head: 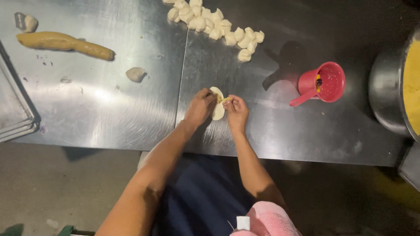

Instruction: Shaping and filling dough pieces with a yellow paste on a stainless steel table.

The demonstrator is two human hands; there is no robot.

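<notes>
My left hand (200,107) is curled shut on the edge of a flat, pale oval piece of dough (217,110), fingers bent over its left rim. My right hand (236,110) pinches closed on the opposite rim, fingertips (228,100) pressed together at a small dab of yellow filling (221,99) near the top of the piece. The dough sits between both hands, just above the near edge of the brushed steel tabletop (113,109).

At one o'clock from my grip stands a red plastic cup with a straight handle (324,82), well apart, its mouth tilted toward me. At three o'clock, at the picture's edge, is a round steel bowl of yellow filling (396,89). At twelve o'clock a loose string of small white dough lumps (210,24) runs across the tabletop. At ten o'clock lies one grey-white dough lump (135,74), and farther out a long yellow-brown dough roll (63,43). Stacked steel trays (15,113) lie at nine o'clock.
</notes>
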